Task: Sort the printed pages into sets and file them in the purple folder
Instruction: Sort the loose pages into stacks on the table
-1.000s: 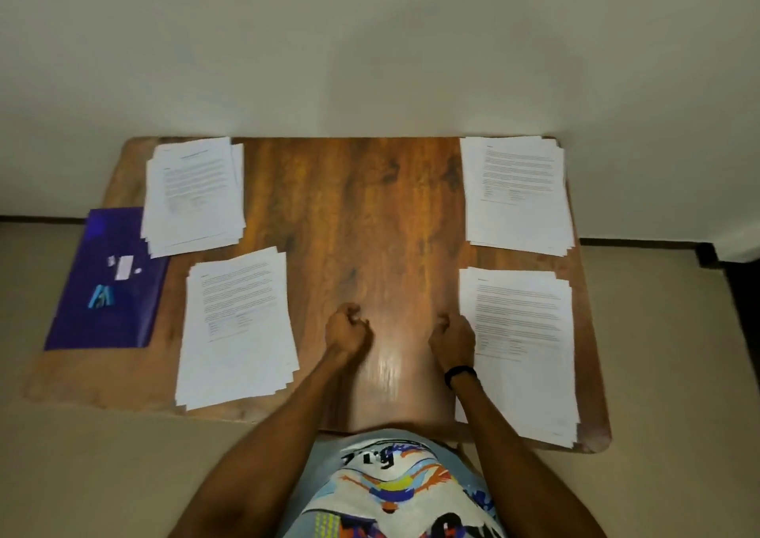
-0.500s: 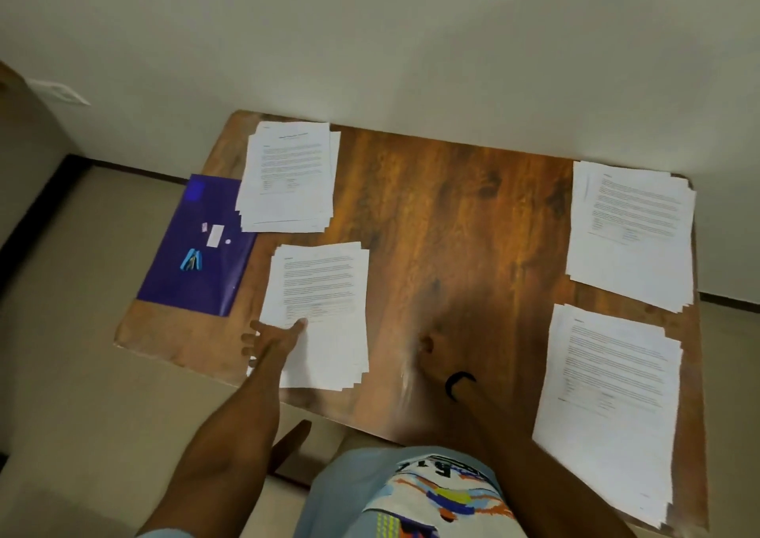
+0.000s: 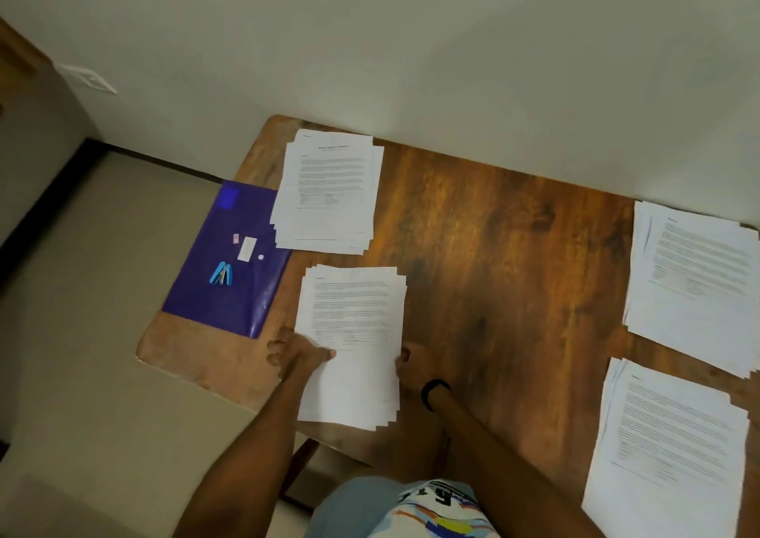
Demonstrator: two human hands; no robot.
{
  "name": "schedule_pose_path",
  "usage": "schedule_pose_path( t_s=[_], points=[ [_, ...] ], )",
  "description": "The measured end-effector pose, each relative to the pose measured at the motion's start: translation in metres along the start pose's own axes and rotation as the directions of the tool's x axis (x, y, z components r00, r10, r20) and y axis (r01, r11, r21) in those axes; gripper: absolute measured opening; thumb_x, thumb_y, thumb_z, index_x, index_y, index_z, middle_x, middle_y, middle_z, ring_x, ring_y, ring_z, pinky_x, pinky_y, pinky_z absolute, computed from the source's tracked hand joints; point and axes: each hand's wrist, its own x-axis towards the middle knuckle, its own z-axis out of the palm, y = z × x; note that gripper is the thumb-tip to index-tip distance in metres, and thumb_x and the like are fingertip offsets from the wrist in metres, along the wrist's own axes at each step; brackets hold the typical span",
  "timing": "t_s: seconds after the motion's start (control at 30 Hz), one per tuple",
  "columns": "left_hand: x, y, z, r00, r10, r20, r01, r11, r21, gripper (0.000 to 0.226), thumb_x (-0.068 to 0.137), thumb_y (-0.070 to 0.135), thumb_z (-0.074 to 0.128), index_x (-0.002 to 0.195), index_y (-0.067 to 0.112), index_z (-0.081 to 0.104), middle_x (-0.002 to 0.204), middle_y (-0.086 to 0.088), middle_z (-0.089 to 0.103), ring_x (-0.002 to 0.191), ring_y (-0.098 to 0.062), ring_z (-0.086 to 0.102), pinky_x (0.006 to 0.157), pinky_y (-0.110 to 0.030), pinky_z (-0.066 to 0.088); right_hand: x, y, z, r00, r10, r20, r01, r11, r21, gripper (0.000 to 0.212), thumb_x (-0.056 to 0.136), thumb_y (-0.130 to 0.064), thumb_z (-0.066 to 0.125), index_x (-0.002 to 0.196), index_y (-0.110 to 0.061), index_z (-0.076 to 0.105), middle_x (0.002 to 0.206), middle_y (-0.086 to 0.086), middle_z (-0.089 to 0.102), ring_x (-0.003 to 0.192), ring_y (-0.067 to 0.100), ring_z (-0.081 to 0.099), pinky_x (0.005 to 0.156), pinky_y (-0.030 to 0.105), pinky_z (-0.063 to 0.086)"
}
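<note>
Four page stacks lie on the wooden table (image 3: 493, 250). Left hand (image 3: 298, 354) and right hand (image 3: 413, 361) grip the lower-centre stack (image 3: 353, 344) by its sides, thumbs seemingly on top, probably gathering it. Next, lift it squarely toward the purple folder (image 3: 230, 266), centre left.

Print on all four white paper stacks too small to read. Far-right white page stack (image 3: 695, 287) and near-right white page stack (image 3: 666, 451) both cut by the frame's right edge. Brown wooden bench (image 3: 493, 250): right edge and near-right corner out of frame. Small blue object (image 3: 222, 273) on the flat purple plastic folder (image 3: 214, 291) too small to identify. Left hand (image 3: 298, 354) fingers under the near-left white page stack (image 3: 353, 344), hidden; grip unclear. Right hand (image 3: 415, 363) fingertips likewise hidden.
</note>
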Motion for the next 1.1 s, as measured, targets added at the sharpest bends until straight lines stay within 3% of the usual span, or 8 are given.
schedule_pose_path(
  t_s=[0.17, 0.3, 0.4, 0.5, 0.77, 0.87, 0.97, 1.1],
  points=[
    [0.003, 0.022, -0.019, 0.994, -0.094, 0.057, 0.097, 0.994, -0.050, 0.114, 0.058, 0.040, 0.093, 0.145, 0.000, 0.032, 0.148, -0.024, 0.034, 0.136, -0.042, 0.037, 0.111, -0.051, 0.034, 0.025, -0.021, 0.009, 0.996, 0.050, -0.079, -0.053, 0.998, -0.034, 0.017, 0.097, -0.014, 0.051, 0.098, -0.001, 0.062, 0.098, 0.015, 0.063, 0.095, 0.031, 0.061, 0.089, 0.037, 0.051],
    [0.012, 0.029, -0.023, 0.991, -0.080, 0.105, 0.094, 0.985, -0.142, 0.109, 0.061, 0.045, 0.091, 0.143, 0.000, 0.035, 0.144, -0.025, 0.039, 0.132, -0.044, 0.041, 0.108, -0.052, 0.036, 0.030, -0.033, 0.016, 0.989, 0.029, -0.147, -0.054, 0.985, -0.167, 0.036, 0.101, -0.015, 0.049, 0.066, -0.015, 0.038, 0.070, -0.004, 0.042, 0.079, 0.016, 0.052, 0.068, 0.023, 0.042],
    [0.014, 0.022, -0.021, 0.992, 0.054, 0.110, -0.020, 0.958, -0.285, 0.080, 0.075, 0.039, 0.085, 0.137, 0.007, 0.046, 0.132, -0.012, 0.053, 0.125, -0.034, 0.053, 0.101, -0.041, 0.045, 0.032, -0.034, 0.021, 0.984, 0.037, -0.172, -0.060, 0.990, -0.131, 0.037, 0.096, -0.013, 0.052, 0.063, -0.016, 0.035, 0.066, -0.004, 0.041, 0.064, 0.009, 0.045, 0.055, 0.018, 0.035],
    [0.008, 0.012, -0.025, 0.954, 0.243, 0.173, -0.158, 0.903, -0.401, 0.036, 0.090, 0.032, 0.072, 0.120, 0.020, 0.056, 0.122, 0.003, 0.062, 0.109, -0.018, 0.062, 0.098, -0.035, 0.050, 0.035, -0.027, 0.022, 0.980, 0.095, -0.173, -0.093, 0.995, 0.016, 0.021, 0.094, -0.011, 0.056, 0.073, -0.008, 0.049, 0.079, 0.005, 0.058, 0.072, 0.014, 0.053, 0.063, 0.020, 0.044],
    [-0.023, 0.006, -0.029, 0.940, 0.340, 0.022, -0.283, 0.815, -0.505, 0.042, 0.094, 0.015, 0.068, 0.132, 0.019, 0.051, 0.120, 0.008, 0.055, 0.110, -0.016, 0.059, 0.086, -0.022, 0.047, 0.023, -0.021, 0.029, 0.978, 0.130, -0.162, -0.098, 0.976, 0.195, 0.031, 0.091, -0.012, 0.063, 0.119, 0.000, 0.056, 0.113, 0.007, 0.063, 0.106, 0.024, 0.062, 0.083, 0.026, 0.049],
    [-0.014, -0.003, -0.017, 0.927, 0.372, 0.056, -0.302, 0.825, -0.477, 0.047, 0.093, 0.038, 0.067, 0.135, 0.023, 0.050, 0.127, 0.012, 0.055, 0.114, -0.014, 0.058, 0.100, -0.033, 0.048, 0.016, -0.023, 0.032, 0.976, 0.122, -0.179, -0.075, 0.965, 0.252, 0.031, 0.089, -0.007, 0.061, 0.119, -0.001, 0.057, 0.119, 0.009, 0.064, 0.105, 0.022, 0.061, 0.088, 0.028, 0.051],
    [0.084, -0.047, 0.062, 0.963, 0.270, 0.018, -0.243, 0.893, -0.379, 0.093, 0.060, 0.096, 0.053, 0.131, 0.037, 0.048, 0.133, 0.003, 0.059, 0.121, -0.028, 0.059, 0.102, -0.050, 0.049, 0.012, -0.022, 0.033, 0.982, 0.118, -0.144, -0.070, 0.951, 0.301, 0.035, 0.090, -0.007, 0.061, 0.124, -0.004, 0.055, 0.122, 0.007, 0.061, 0.112, 0.025, 0.060, 0.099, 0.035, 0.051],
    [0.020, -0.014, 0.046, 0.976, 0.217, 0.004, -0.211, 0.953, -0.219, 0.104, 0.061, 0.093, 0.054, 0.140, 0.027, 0.042, 0.142, -0.008, 0.049, 0.132, -0.035, 0.048, 0.109, -0.052, 0.042, 0.014, -0.013, 0.034, 0.989, 0.118, -0.093, -0.079, 0.936, 0.344, 0.032, 0.088, -0.014, 0.066, 0.118, -0.009, 0.058, 0.119, 0.007, 0.066, 0.104, 0.023, 0.064, 0.090, 0.037, 0.057]
  ],
)
